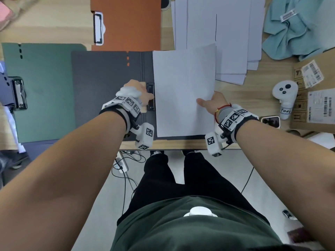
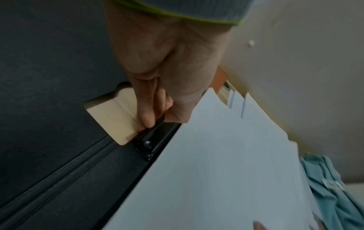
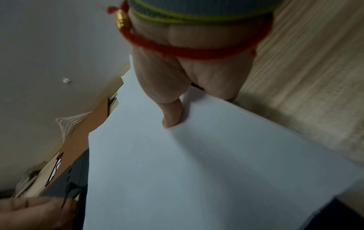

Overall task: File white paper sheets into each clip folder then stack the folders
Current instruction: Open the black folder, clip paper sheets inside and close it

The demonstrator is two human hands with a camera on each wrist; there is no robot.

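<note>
The right hand (image 1: 214, 104) pinches the white sheet (image 1: 183, 91) at its right edge, thumb (image 3: 172, 114) flat on top and the fingers tucked beneath, out of sight. The sheet lies over the right half of the open dark grey clip folder (image 1: 107, 84), its left edge running just beside the black clip (image 1: 150, 96) at the spine. Over there, the left hand (image 1: 137, 93) has its fingers (image 2: 146, 112) curled onto that clip, fingertips on the metal beside a pale cut-out in the cover; whether the clip is lifted cannot be told. The folder sits at the near edge of the wooden table (image 1: 45, 22). Left of it, partly underneath, lies a green clip folder (image 1: 39, 91) with a silver clip (image 1: 19, 93). Beyond, an orange clip folder (image 1: 130, 24) rests further back. Far right of the sheet spreads the pile of white paper sheets (image 1: 226, 33), then a crumpled teal cloth (image 1: 299, 29), a white controller (image 1: 285, 93) and a cardboard box (image 1: 315, 105).
</note>
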